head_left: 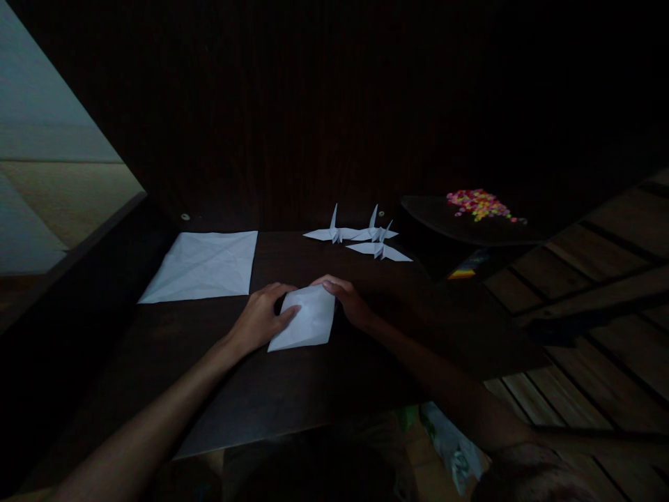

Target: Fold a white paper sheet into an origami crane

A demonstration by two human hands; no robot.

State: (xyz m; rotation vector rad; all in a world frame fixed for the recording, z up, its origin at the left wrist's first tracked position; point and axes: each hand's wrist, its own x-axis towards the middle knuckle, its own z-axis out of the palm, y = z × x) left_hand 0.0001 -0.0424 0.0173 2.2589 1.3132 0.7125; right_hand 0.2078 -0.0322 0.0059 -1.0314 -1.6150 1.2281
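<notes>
A small white square of paper [309,322] is held up over the dark desk between both my hands. My left hand [265,312] grips its left edge, thumb on the near face and fingers behind. At the top right corner my right hand [349,298] pinches the paper with thumb and fingers. Past my hands stand several folded white paper cranes, one at the left [334,233] and another in front [380,251]. A larger creased white sheet [209,265] lies flat to the left.
The dark wooden desk [219,390] has a raised side panel [78,293] at left and a tall back panel [261,125]. On the right, a curved corner shelf [433,216] carries a heap of small colourful pieces [481,204]. A slatted wooden surface [601,376] lies beyond the desk's right edge.
</notes>
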